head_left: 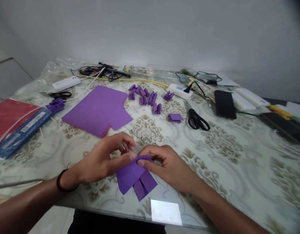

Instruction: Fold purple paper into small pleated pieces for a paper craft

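Note:
A partly folded piece of purple paper [135,178] lies near the front edge of the glass-topped table [237,156]. My left hand [103,161] pinches its top edge with thumb and fingertips. My right hand [164,164] presses and pinches the same top fold from the right side. Both hands meet at the paper's upper edge, fingers closed on it. Beyond them lie a stack of flat purple sheets [98,110] and several small folded purple pieces [146,96].
Black scissors [197,121] lie right of centre, and a second pair [59,95] at the left. A red folder [8,115] and blue box [23,130] sit at the left edge. A white power strip [179,91], cables, a black phone [224,104] and boxes line the back and right.

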Available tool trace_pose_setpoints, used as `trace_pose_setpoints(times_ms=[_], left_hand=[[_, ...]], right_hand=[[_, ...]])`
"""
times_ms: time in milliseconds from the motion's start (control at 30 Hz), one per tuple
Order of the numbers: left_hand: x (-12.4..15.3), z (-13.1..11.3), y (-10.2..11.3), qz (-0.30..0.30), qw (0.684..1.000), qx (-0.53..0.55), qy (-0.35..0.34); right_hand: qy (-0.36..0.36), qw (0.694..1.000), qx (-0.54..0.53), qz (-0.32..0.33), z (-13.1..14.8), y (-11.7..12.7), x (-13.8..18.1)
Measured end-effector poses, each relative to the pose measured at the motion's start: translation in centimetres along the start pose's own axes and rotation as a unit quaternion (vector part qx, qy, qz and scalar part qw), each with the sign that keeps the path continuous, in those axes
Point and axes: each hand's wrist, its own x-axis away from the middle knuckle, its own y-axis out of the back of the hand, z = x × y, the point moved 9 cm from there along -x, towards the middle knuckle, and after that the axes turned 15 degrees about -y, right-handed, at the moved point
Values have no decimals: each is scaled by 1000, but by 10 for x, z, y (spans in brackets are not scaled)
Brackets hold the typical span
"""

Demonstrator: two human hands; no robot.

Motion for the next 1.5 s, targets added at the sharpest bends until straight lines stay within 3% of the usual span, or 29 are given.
trace_pose_setpoints(times_ms=[100,400,600,800,1000,1233,1500], left_hand=[[0,1,-5,42,996,-77,14],[1,-6,0,29,991,-130,-16],[1,-5,8,18,991,-130,0],[4,0,19,-7,995,-98,36],[2,7,4,9,996,-73,50],[9,31,11,-30,992,-56,113],[9,31,6,-8,992,-63,111]], right_hand=[[-1,999,25,-27,-2,3,0],[14,998,-3,-66,4,9,2],[39,997,-52,-51,9,16,3],[47,989,-100,-94,3,30,1],[20,994,-103,-39,0,9,0],[23,982,-137,-125,-6,26,2],[-27,990,-117,-73,-11,12,-6]])
